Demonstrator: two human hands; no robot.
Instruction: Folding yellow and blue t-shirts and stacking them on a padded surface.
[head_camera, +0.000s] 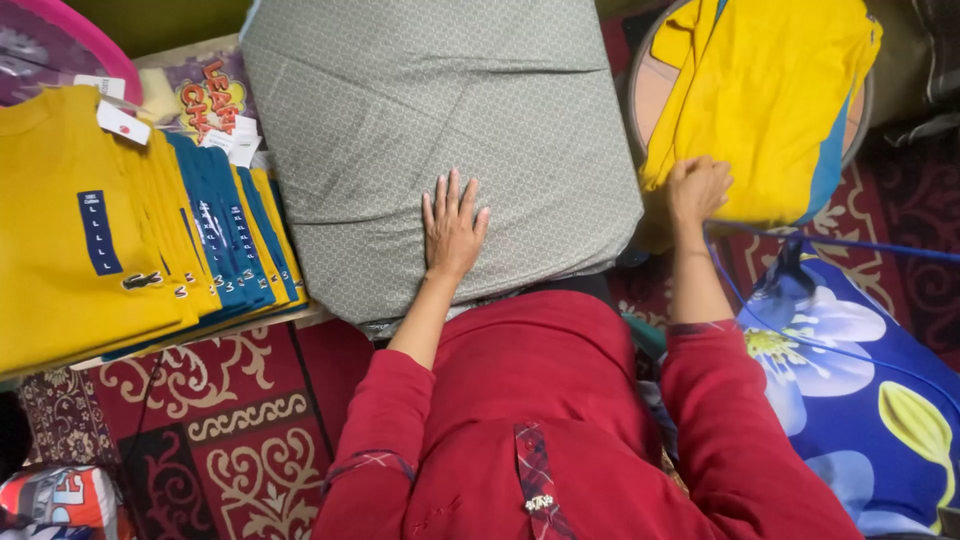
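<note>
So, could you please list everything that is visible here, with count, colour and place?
cushion: one, grey-green with a fine pattern, centre, in front of the person
folded shirts: one fanned stack, mostly yellow with some blue, with tags, at left
yellow garment: one, yellow with a blue edge, upper right, lying on a round stool
round stool: one, pale orange top with grey rim, upper right
carpet: one, red with cream ornaments, on the floor
flowered cloth: one, blue with white and yellow flowers, lower right
left hand: flat, fingers spread, on the cushion
right hand: grip closed on the yellow garment's edge
sleeves: red
</note>
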